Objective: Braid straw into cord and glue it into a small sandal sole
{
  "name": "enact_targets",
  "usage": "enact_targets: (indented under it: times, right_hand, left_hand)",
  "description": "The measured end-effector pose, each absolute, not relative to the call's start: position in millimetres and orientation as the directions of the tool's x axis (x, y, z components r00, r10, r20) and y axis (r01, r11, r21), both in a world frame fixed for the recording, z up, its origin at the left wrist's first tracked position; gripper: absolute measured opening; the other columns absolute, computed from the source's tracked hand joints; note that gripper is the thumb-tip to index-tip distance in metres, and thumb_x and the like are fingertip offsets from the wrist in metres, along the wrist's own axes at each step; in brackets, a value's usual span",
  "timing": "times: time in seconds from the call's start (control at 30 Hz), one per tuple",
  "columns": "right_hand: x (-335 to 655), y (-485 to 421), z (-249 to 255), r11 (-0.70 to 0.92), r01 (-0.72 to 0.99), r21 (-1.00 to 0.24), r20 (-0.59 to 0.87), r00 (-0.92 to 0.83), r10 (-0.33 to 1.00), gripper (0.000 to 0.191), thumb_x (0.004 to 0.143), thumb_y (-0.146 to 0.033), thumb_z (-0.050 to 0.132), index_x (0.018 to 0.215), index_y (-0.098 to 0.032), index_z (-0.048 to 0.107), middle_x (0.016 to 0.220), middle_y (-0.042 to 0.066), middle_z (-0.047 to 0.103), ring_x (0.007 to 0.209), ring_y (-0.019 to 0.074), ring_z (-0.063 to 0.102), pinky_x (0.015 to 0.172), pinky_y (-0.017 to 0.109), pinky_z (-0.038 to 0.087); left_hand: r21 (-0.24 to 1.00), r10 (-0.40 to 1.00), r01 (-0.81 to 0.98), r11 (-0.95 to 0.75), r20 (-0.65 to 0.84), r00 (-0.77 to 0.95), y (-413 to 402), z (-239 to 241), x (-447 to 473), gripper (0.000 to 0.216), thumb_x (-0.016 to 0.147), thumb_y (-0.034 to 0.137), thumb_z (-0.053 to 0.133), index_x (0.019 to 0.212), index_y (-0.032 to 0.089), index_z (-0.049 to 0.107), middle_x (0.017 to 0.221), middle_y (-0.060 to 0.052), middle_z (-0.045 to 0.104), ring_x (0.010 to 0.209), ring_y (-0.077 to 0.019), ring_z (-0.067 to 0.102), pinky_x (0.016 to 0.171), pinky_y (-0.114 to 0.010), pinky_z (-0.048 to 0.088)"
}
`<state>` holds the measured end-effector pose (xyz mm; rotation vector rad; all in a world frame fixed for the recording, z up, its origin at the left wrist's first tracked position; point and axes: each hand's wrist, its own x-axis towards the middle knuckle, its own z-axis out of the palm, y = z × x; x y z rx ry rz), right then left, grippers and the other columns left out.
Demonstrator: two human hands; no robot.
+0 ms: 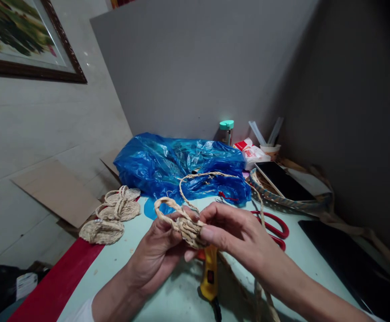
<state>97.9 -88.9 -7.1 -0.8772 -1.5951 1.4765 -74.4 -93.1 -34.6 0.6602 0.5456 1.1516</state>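
Note:
A small woven straw piece with a loop of braided straw cord at its upper left is held up between both hands over the table. My left hand grips it from the left and below, fingers closed round it. On its right edge, my right hand pinches with thumb and fingers. A long thin straw cord arcs up behind the hands and down past the right one. Just beneath lies a yellow glue gun with a dark switch; its front end is hidden by the hands.
Several small woven straw slippers lie at left. Behind is a crumpled blue plastic bag. Red-handled scissors, a phone on a round basket, a cup with clear sticks and a black flat object stand right.

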Motion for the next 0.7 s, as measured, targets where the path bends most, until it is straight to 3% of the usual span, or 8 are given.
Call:
enact_targets:
  times: [0.2, 0.3, 0.4, 0.53, 0.7]
  right_hand:
    - [103.4, -90.7, 3.1, 0.345, 0.145, -0.927, 0.292, -0.300, 0.908, 0.014, 0.095, -0.034, 0.057, 0.092, -0.024, 0.067, 0.092, -0.001, 0.068, 0.084, 0.0149, 0.061, 0.076, 0.027, 0.045]
    - [105.5, -93.6, 4.4, 0.447, 0.181, -0.876, 0.377, -0.322, 0.869, 0.011, 0.094, -0.029, 0.060, 0.094, -0.026, 0.070, 0.094, -0.002, 0.069, 0.087, 0.0143, 0.063, 0.078, 0.027, 0.046]
    - [105.9, -97.1, 6.5, 0.502, 0.219, -0.837, 0.411, -0.353, 0.840, 0.010, 0.092, -0.021, 0.062, 0.090, -0.025, 0.072, 0.089, -0.003, 0.069, 0.085, 0.0124, 0.062, 0.076, 0.025, 0.045]
    - [104.8, -97.1, 9.9, 0.420, 0.212, -0.882, 0.343, -0.323, 0.882, 0.010, 0.087, -0.015, 0.065, 0.080, -0.021, 0.069, 0.082, -0.005, 0.067, 0.077, 0.0103, 0.060, 0.070, 0.023, 0.044]
    - [106.8, -91.3, 11.2, 0.159, 0.057, -0.986, 0.122, -0.414, 0.902, 0.009, 0.086, -0.020, 0.063, 0.078, -0.018, 0.066, 0.069, -0.003, 0.059, 0.063, 0.0098, 0.052, 0.056, 0.021, 0.041]
  left_hand:
    - [0.734, 0.947, -0.635, 0.242, -0.037, 0.319, -95.3, -42.5, -78.0, 0.016, 0.070, 0.019, 0.086, 0.085, 0.020, 0.080, 0.087, 0.000, 0.075, 0.074, -0.0104, 0.066, 0.068, -0.019, 0.055]
    - [0.738, 0.935, -0.619, 0.269, -0.046, 0.351, -96.2, -47.9, -76.9, 0.022, 0.067, 0.018, 0.088, 0.087, 0.020, 0.080, 0.088, 0.000, 0.077, 0.079, -0.0107, 0.068, 0.076, -0.018, 0.055]
    - [0.747, 0.924, -0.595, 0.296, -0.065, 0.377, -96.6, -51.2, -73.8, 0.012, 0.071, 0.019, 0.085, 0.082, 0.019, 0.080, 0.084, -0.001, 0.076, 0.077, -0.0108, 0.068, 0.075, -0.018, 0.054]
    - [0.769, 0.911, -0.553, 0.321, -0.092, 0.401, -95.7, -53.2, -71.1, 0.011, 0.074, 0.019, 0.082, 0.085, 0.018, 0.080, 0.078, -0.003, 0.075, 0.075, -0.0121, 0.067, 0.072, -0.020, 0.052]
    - [0.809, 0.906, -0.480, 0.340, -0.146, 0.397, -95.2, -57.7, -72.9, 0.012, 0.075, 0.023, 0.081, 0.081, 0.014, 0.077, 0.075, -0.006, 0.073, 0.077, -0.0187, 0.068, 0.075, -0.028, 0.052]
